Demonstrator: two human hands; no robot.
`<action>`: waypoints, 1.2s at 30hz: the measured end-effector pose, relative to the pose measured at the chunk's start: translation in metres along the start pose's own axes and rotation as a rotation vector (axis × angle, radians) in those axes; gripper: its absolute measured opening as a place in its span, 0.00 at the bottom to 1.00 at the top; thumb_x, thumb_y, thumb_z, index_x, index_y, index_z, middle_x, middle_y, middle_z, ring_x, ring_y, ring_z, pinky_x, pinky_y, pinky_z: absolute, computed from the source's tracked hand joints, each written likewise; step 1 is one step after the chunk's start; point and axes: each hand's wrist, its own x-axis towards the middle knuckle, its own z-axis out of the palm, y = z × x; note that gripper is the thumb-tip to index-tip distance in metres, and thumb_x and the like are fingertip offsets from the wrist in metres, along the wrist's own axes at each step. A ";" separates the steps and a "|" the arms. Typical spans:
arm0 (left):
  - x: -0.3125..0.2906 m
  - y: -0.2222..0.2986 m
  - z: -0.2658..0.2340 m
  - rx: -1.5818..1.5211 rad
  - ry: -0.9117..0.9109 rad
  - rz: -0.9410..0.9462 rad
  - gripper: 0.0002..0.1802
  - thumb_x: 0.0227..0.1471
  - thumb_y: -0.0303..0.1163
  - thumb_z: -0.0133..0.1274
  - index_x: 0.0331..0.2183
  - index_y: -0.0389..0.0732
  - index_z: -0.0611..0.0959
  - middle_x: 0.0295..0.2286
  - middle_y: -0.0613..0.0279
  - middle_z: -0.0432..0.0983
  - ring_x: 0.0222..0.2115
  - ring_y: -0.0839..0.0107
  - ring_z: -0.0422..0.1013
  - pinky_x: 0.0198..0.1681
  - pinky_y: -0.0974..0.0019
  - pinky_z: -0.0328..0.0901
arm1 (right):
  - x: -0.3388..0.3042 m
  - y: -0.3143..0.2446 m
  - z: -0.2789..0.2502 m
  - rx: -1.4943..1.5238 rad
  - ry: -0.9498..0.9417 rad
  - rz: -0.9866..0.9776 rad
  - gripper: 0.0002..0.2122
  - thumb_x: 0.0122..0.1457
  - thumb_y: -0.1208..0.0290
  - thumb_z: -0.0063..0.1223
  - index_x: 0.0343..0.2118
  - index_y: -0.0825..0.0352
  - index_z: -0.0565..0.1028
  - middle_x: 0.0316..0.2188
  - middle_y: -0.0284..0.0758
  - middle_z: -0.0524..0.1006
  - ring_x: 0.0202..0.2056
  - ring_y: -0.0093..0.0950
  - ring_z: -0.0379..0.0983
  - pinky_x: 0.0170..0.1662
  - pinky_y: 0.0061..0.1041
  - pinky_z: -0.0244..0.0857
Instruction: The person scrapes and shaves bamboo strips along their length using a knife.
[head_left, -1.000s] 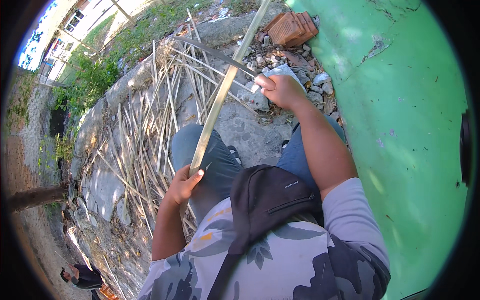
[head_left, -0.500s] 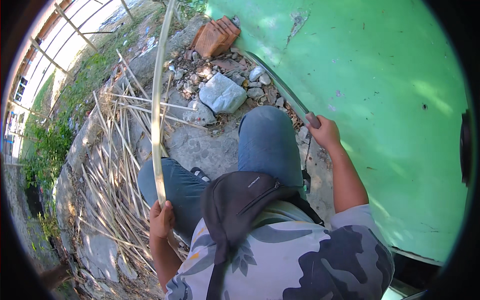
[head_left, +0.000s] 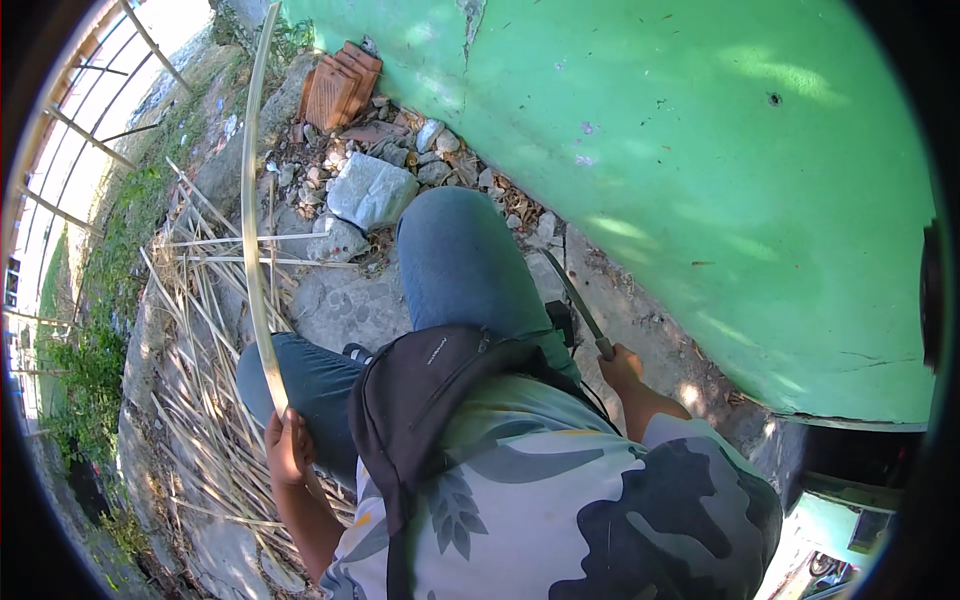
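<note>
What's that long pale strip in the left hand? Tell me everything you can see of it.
The long pale strip is slender, yellowish-tan and looks like split bamboo or wood. It slants upward, its top near the picture's upper edge; its curve may partly come from the lens. The left hand grips it low down. In this view it crosses the bent left knee; whether it touches the jeans is unclear, and its bottom end is hard to make out.

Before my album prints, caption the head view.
Left hand holds a pale strip, right hand a knife; more strips lie nearby.
</note>
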 end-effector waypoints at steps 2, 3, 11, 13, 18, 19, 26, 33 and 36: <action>-0.005 -0.002 -0.001 -0.041 -0.036 0.021 0.18 0.63 0.50 0.54 0.33 0.46 0.73 0.13 0.76 0.55 0.10 0.82 0.52 0.11 0.74 0.47 | 0.006 0.004 0.002 -0.082 -0.045 0.018 0.18 0.53 0.53 0.63 0.41 0.60 0.78 0.38 0.43 0.82 0.42 0.46 0.79 0.46 0.42 0.71; -0.009 -0.003 -0.001 -0.049 -0.022 0.031 0.19 0.62 0.51 0.54 0.32 0.45 0.73 0.14 0.75 0.56 0.10 0.81 0.52 0.12 0.73 0.48 | 0.010 0.003 0.001 -0.134 -0.086 -0.008 0.18 0.54 0.53 0.63 0.42 0.60 0.78 0.39 0.43 0.82 0.43 0.45 0.79 0.47 0.42 0.71; -0.010 0.012 0.016 -0.031 -0.072 0.036 0.21 0.60 0.53 0.57 0.32 0.45 0.73 0.16 0.75 0.60 0.13 0.82 0.54 0.16 0.74 0.49 | 0.047 0.052 0.006 -0.351 -0.368 -0.214 0.20 0.54 0.56 0.63 0.44 0.67 0.80 0.43 0.44 0.82 0.47 0.40 0.79 0.49 0.36 0.72; -0.016 0.013 0.017 -0.074 -0.060 0.042 0.22 0.60 0.53 0.57 0.32 0.45 0.73 0.16 0.75 0.60 0.13 0.83 0.54 0.16 0.73 0.48 | 0.043 0.023 -0.021 -0.351 -0.408 -0.282 0.18 0.54 0.58 0.62 0.42 0.67 0.81 0.41 0.43 0.83 0.46 0.39 0.80 0.48 0.35 0.72; -0.019 0.013 0.017 -0.047 -0.045 0.077 0.23 0.58 0.54 0.59 0.32 0.44 0.73 0.17 0.75 0.61 0.15 0.83 0.54 0.18 0.73 0.49 | 0.011 -0.044 -0.127 -0.305 -0.696 -0.387 0.14 0.55 0.62 0.61 0.40 0.66 0.82 0.36 0.41 0.84 0.42 0.37 0.81 0.45 0.33 0.73; -0.017 0.009 0.018 -0.078 -0.027 0.086 0.23 0.58 0.54 0.59 0.32 0.44 0.73 0.17 0.76 0.61 0.15 0.83 0.54 0.18 0.73 0.49 | -0.011 -0.071 -0.156 -0.330 -0.726 -0.460 0.14 0.55 0.63 0.61 0.40 0.66 0.82 0.36 0.41 0.83 0.40 0.36 0.81 0.44 0.32 0.73; -0.012 0.011 0.016 -0.078 -0.064 0.050 0.24 0.58 0.56 0.58 0.32 0.44 0.74 0.17 0.76 0.60 0.15 0.83 0.53 0.18 0.73 0.47 | -0.114 -0.162 -0.259 -0.332 -0.995 -0.566 0.16 0.55 0.68 0.61 0.45 0.68 0.79 0.36 0.40 0.83 0.38 0.33 0.80 0.44 0.30 0.72; -0.014 0.010 0.016 -0.021 -0.066 0.048 0.27 0.56 0.60 0.58 0.32 0.43 0.74 0.17 0.77 0.60 0.14 0.85 0.53 0.16 0.73 0.47 | -0.128 -0.183 -0.271 0.043 -1.274 -0.705 0.20 0.55 0.67 0.62 0.50 0.69 0.77 0.41 0.41 0.83 0.43 0.30 0.79 0.46 0.30 0.71; -0.015 0.011 0.014 -0.022 -0.070 0.020 0.28 0.56 0.60 0.58 0.31 0.44 0.73 0.17 0.77 0.59 0.13 0.85 0.53 0.15 0.74 0.47 | -0.125 -0.176 -0.257 -0.171 -1.177 -0.633 0.20 0.56 0.67 0.61 0.50 0.69 0.77 0.43 0.40 0.83 0.44 0.29 0.78 0.48 0.29 0.70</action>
